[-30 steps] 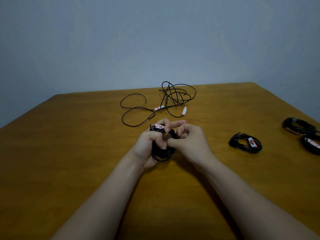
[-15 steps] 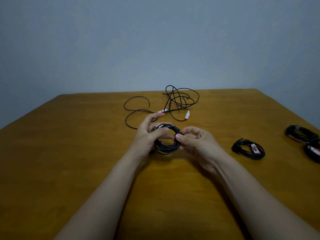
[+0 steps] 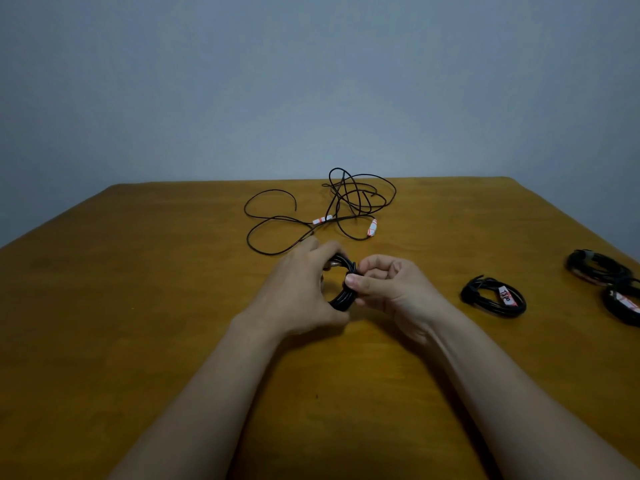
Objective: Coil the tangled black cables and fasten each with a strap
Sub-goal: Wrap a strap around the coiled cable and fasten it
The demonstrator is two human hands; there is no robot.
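A small coil of black cable is held between both hands just above the middle of the wooden table. My left hand grips the coil's left side with its fingers curled over the top. My right hand pinches the coil's right side between thumb and curled fingers. Much of the coil is hidden behind the hands. A loose tangled black cable with white and red tags lies farther back on the table.
Three coiled black cables lie at the right: one with a white label, one behind it near the table edge, one cut off by the frame. A plain grey wall stands behind the table.
The left fingers, spread half a second ago, have curled over the coil. The right hand's fingers have curled tighter on the coil's right side. The coil has turned more edge-on.
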